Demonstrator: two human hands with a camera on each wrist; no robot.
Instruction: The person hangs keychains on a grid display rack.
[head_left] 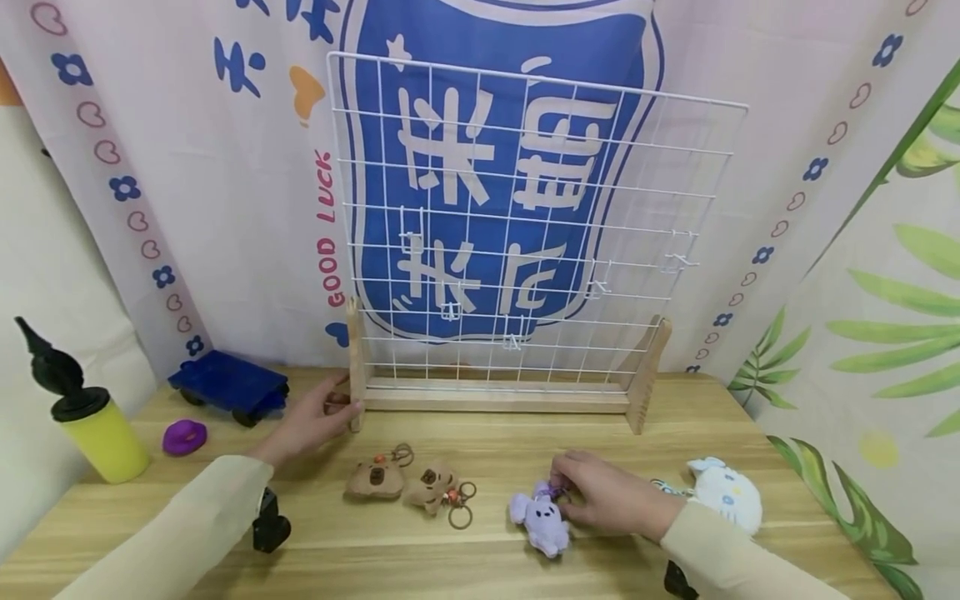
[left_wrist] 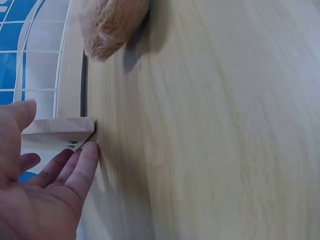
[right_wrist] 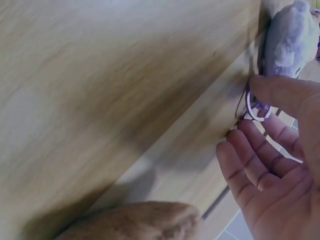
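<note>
My right hand (head_left: 603, 492) pinches the purple ring (right_wrist: 254, 112) of a lilac plush keychain (head_left: 543, 523) between thumb and forefinger. The plush itself hangs just left of that hand, low over or on the table; I cannot tell whether it touches. At the left wooden support (head_left: 356, 367) of a white wire grid rack (head_left: 465, 250), fingertips of my left hand (head_left: 315, 423) touch the outer side, fingers only loosely bent. Two brown plush keychains, a flat one (head_left: 375, 480) and a smaller one (head_left: 433, 487), lie in front of the rack.
White hooks (head_left: 512, 342) hang on the grid. A white plush keychain (head_left: 726, 496) lies right of my right arm. To the left are a blue toy cart (head_left: 228, 385), a purple hat-shaped piece (head_left: 184, 437) and a yellow hand pump (head_left: 105, 437).
</note>
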